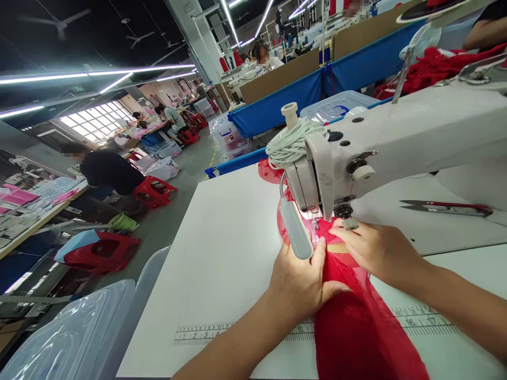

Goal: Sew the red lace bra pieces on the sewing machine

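Note:
A white sewing machine reaches in from the right, its lit needle area above red fabric. The fabric runs from under the presser foot down over the table's front edge. My left hand lies on the cloth just in front of the foot, fingers spread, thumb across the red material. To the right of the needle, my right hand has its fingers pressed together on the lace edge, partly behind a machine knob. A grey lamp hangs over the left fingertips.
Red-handled snips lie on the table behind my right hand. A printed ruler crosses the front. Clear plastic bins stand at lower left. Red stools and a seated person are further left.

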Tool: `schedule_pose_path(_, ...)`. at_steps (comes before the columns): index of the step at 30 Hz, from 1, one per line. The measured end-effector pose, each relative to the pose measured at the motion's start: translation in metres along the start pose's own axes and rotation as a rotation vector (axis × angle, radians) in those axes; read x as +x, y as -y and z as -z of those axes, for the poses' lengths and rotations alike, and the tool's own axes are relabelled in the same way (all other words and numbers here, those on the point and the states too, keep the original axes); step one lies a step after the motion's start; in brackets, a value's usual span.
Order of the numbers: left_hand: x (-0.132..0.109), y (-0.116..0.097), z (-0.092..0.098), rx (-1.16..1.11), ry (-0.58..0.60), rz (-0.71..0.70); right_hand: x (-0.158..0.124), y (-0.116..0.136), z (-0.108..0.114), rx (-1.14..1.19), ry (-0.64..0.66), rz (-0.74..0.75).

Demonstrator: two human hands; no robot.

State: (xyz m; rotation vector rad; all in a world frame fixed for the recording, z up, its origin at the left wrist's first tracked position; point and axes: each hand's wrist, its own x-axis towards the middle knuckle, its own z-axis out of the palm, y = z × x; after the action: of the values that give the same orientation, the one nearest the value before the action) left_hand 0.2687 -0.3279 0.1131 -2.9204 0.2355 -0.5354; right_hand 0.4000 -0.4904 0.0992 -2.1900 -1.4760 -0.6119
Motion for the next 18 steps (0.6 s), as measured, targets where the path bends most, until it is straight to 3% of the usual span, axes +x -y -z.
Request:
schedule_pose_path(8,0.006,-0.006,0.011,-0.036,-0.099,-0.024,-0.003,0.002,0.004,0.08,-0.024,0.147)
schedule_pose_path(18,0.008,-0.006,0.011,-0.033,-0.103,-0.021,-0.004,0.001,0.001,0.111,-0.043,0.15)
